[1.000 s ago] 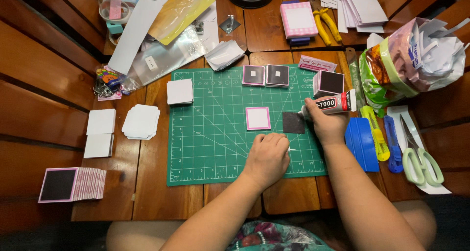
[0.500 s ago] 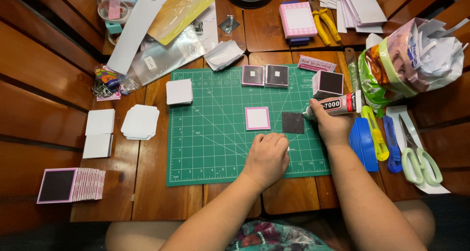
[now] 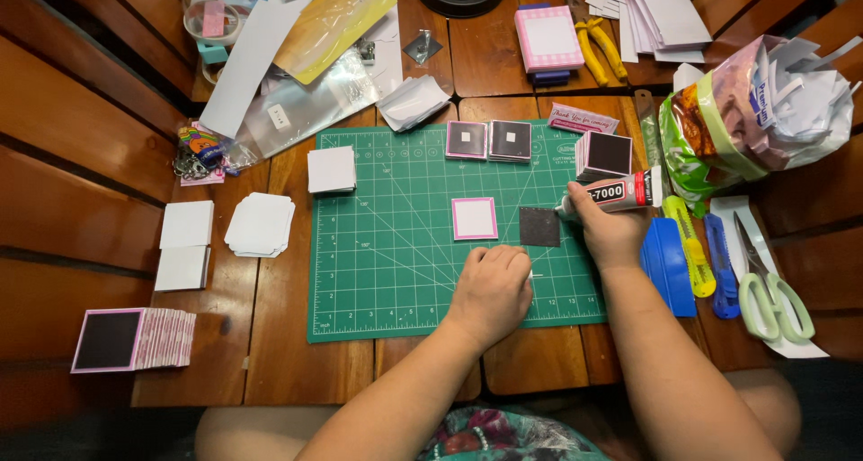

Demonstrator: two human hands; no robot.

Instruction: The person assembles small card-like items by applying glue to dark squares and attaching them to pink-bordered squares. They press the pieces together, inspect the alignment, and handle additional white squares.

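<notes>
My right hand [image 3: 608, 231] grips a white glue tube [image 3: 616, 193], its nozzle pointing left toward a dark square [image 3: 539, 226] lying on the green cutting mat [image 3: 378, 263]. Left of that square lies a pink-bordered white card [image 3: 474, 218]. My left hand [image 3: 493, 288] rests curled on the mat just below the two squares, fingers closed, knuckles up; whether it holds anything small is hidden.
Two dark pink-edged squares [image 3: 488, 140] sit at the mat's top; a stack of dark squares [image 3: 604, 154] stands beside the tube. White card stacks [image 3: 259, 224] lie left, a pink-edged pile [image 3: 133, 339] bottom left. Scissors [image 3: 769, 290], cutters [image 3: 690, 245] and a paper-filled bag [image 3: 764, 110] crowd the right.
My right hand has shifted the glue tube slightly, keeping its tip near the dark square. My left hand has stayed on the mat.
</notes>
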